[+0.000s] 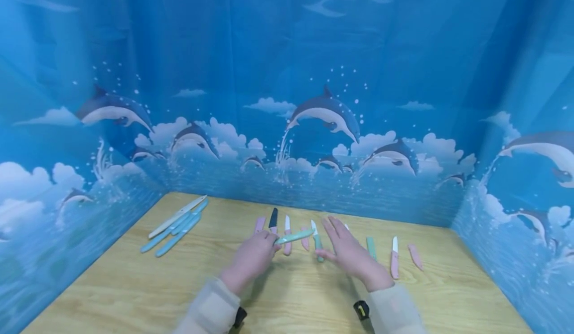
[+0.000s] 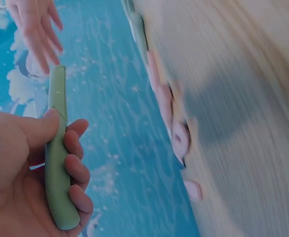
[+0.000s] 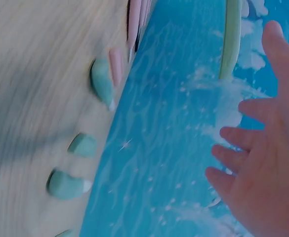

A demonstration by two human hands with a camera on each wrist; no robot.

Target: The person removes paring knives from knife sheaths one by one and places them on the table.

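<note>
My left hand (image 1: 253,259) grips a green sheathed knife (image 1: 293,237), held level above the table. In the left wrist view the fingers curl round its green handle (image 2: 59,187), and the thumb lies near the sheath's lower end. My right hand (image 1: 354,256) hovers to the right of it with fingers spread, holding nothing; in the right wrist view the palm (image 3: 268,168) faces the green piece (image 3: 230,39) without touching it. Below, between the hands, a green-handled knife (image 1: 318,247) lies on the table beside a pink-handled knife (image 1: 287,247).
At the table's (image 1: 112,284) left lie several blue-green knives (image 1: 179,234) and a whitish one (image 1: 177,217). A dark-bladed knife (image 1: 273,218) and a pink sheath (image 1: 259,224) lie near the left hand. Rightward are a green sheath (image 1: 371,248), pink-handled knife (image 1: 394,264) and pink sheath (image 1: 415,256).
</note>
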